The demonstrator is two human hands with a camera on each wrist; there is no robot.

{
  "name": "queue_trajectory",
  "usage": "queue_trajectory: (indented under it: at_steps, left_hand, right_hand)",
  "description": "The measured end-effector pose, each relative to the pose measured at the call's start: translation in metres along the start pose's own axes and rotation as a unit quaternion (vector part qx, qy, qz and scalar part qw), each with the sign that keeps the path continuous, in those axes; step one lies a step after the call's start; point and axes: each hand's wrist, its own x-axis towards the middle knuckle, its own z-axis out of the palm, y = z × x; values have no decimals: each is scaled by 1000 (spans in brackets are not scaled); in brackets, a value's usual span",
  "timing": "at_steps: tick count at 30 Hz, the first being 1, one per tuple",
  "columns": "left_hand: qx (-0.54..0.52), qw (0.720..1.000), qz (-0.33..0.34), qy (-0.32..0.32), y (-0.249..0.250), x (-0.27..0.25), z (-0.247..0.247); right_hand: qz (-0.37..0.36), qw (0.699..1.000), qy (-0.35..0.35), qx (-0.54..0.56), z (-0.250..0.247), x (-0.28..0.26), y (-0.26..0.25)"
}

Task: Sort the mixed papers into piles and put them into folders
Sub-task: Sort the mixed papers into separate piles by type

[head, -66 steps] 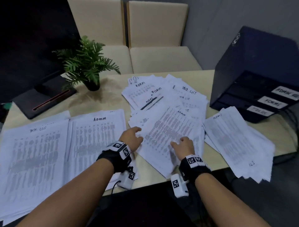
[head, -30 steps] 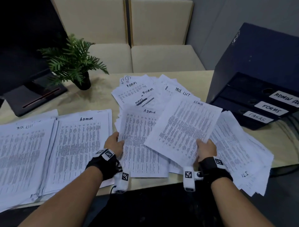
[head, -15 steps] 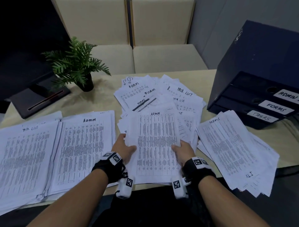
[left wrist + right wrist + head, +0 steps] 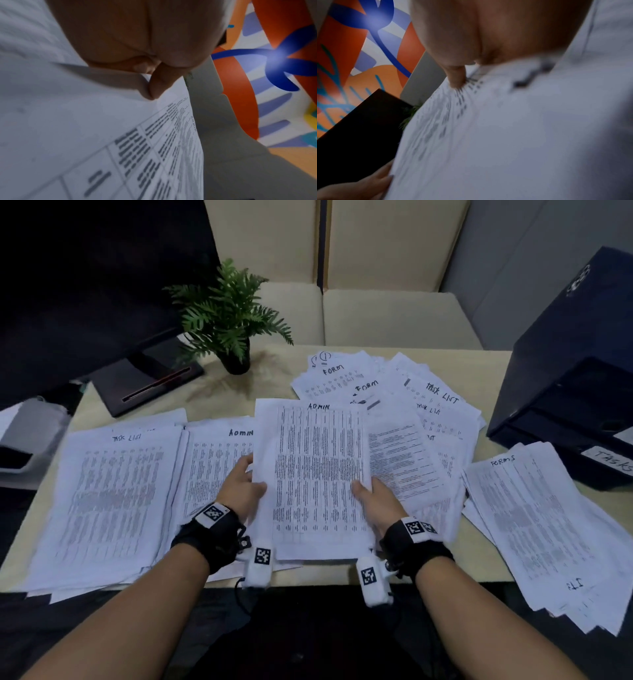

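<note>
Hands pinch a white printed paper sheet headed ADMIN [image 4: 318, 474] by its long side edges: left hand [image 4: 241, 491], right hand [image 4: 373, 501], thumbs on top, fingers [image 4: 246, 465] curled beneath. The sheet is held above the beige table [image 4: 274, 385], long axis pointing away. A white paper pile marked ADMIN [image 4: 212, 470] lies just left, nearer the left hand; the mixed white paper heap [image 4: 435, 412] lies beyond.
</note>
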Motion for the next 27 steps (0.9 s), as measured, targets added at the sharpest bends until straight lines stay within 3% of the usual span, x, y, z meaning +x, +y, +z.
queue_trajectory:
  at_steps: [3, 8, 12, 18, 27]
  left_hand:
    - [20, 998, -6, 64, -16, -3, -36]
    - [36, 990, -11, 133, -34, -6, -85]
    - [128, 977, 35, 169, -32, -12, -99]
    - [212, 966, 116, 98, -10, -18, -63]
    - [289, 948, 117, -59, 13, 2, 45]
  right_hand:
    - [2, 1000, -2, -30, 39, 1, -6]
    - [-54, 980, -7, -193, 100, 5, -19]
    - [-49, 961, -4, -272, 130, 10, -22]
    - [-51, 954, 66, -288, 118, 0, -24]
    - [-12, 954, 141, -264, -16, 5, -21]
